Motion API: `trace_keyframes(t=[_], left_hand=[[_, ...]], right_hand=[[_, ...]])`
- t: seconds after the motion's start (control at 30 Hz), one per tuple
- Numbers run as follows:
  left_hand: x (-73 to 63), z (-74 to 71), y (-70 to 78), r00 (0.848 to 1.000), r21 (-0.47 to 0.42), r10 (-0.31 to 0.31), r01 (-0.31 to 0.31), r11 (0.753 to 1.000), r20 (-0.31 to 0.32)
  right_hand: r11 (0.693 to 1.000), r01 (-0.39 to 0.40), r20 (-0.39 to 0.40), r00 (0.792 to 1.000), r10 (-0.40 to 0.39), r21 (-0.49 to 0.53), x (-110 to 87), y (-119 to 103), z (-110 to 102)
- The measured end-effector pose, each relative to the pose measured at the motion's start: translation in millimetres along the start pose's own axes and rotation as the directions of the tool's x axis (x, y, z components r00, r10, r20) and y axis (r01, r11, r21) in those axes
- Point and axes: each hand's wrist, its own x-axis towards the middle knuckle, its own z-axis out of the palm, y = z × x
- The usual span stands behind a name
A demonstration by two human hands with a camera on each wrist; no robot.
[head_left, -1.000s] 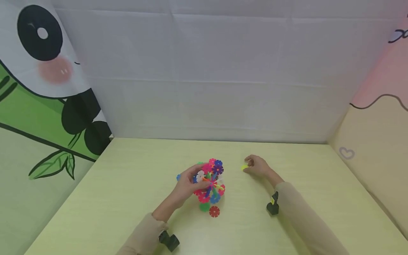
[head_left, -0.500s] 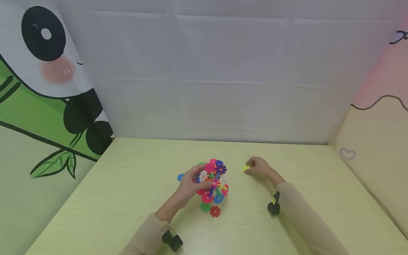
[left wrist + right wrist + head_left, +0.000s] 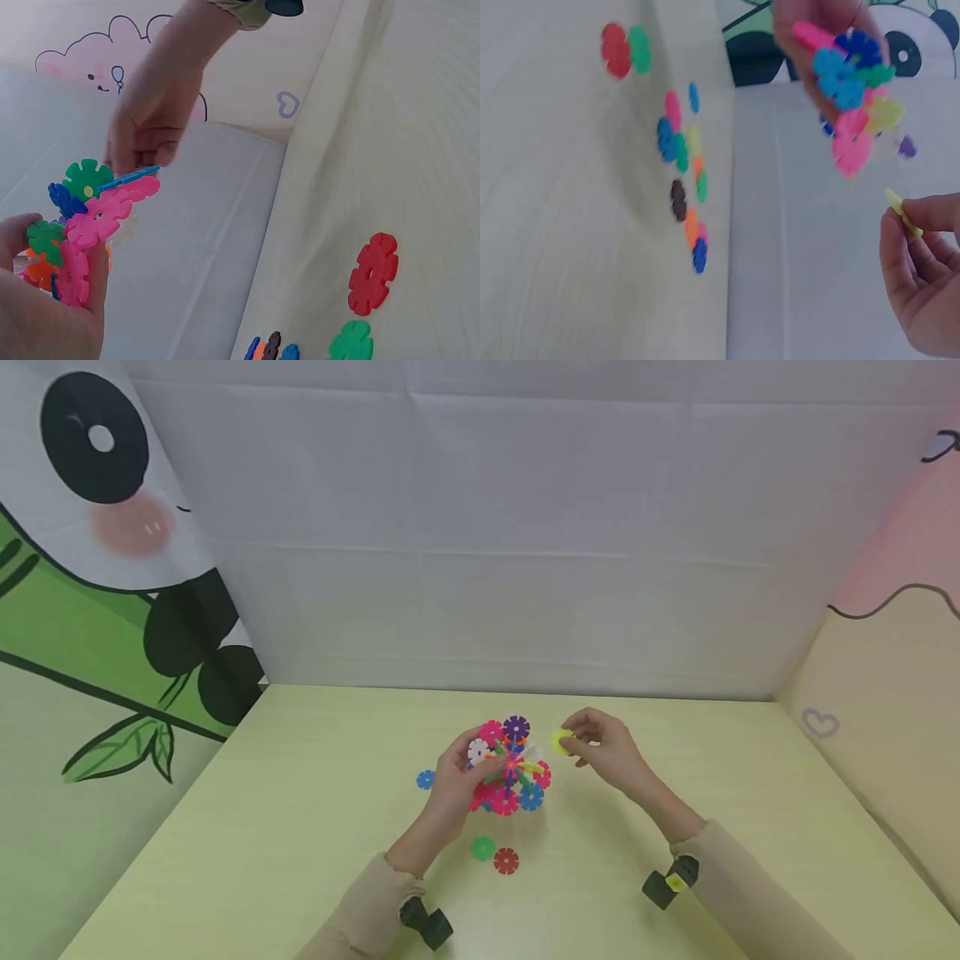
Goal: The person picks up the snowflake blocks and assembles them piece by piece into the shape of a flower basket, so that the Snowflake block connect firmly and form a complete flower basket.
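My left hand (image 3: 450, 789) grips a cluster of interlocked plastic snowflake discs (image 3: 505, 801) in pink, blue, green, white, purple and other colours, raised above the table. In the left wrist view, pink discs (image 3: 100, 215) stick out past the fingers. To the right of the cluster, my right hand (image 3: 613, 753) pinches a yellow snowflake disc (image 3: 560, 742) between thumb and fingertips. A gap separates this disc from the cluster. In the right wrist view the yellow disc (image 3: 904, 213) is seen nearly edge-on.
On the table (image 3: 337, 752) lie a red disc (image 3: 506, 861) and a green disc (image 3: 483, 848), near the person's side. A blue disc (image 3: 425, 779) lies left of the left hand. Several more loose discs (image 3: 679, 201) show in the right wrist view.
The right hand has lifted the yellow disc off the table and brought it left, nearer the cluster. The left hand has raised the cluster and shifted it slightly right.
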Motion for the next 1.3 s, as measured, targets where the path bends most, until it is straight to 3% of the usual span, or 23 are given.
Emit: trace_keyframes(t=[0.2,0.63,0.8,1.03,1.3], left_hand=[[0.2,1.5,-2.0,1.0,-0.028,-0.021,0.021,0.999,-0.006],[-10.8,-0.9,-0.6,0.999,-0.041,0.0,0.001,0.999,0.032],[-17.4,0.0,-0.1,0.998,-0.003,0.045,-0.045,0.999,0.035],[-20.1,-0.1,-0.9,0.99,0.042,0.136,-0.138,0.99,0.042],[-19.1,-0.2,-1.4,0.99,-0.025,0.122,-0.12,0.992,0.071]], right_hand=[[0.996,0.02,-0.004,1.0,-0.02,0.083,-10.3,-28.0,6.7],[0.998,0.057,-0.064,0.996,-0.059,-0.026,-17.0,-38.5,24.3],[0.998,0.059,-0.084,0.995,-0.062,-0.031,-23.2,-44.5,33.9],[0.997,0.072,-0.2,0.977,-0.07,0.005,-23.2,-52.2,31.9],[0.999,0.052,-0.133,0.99,-0.052,-0.005,-26.1,-46.6,28.0]])
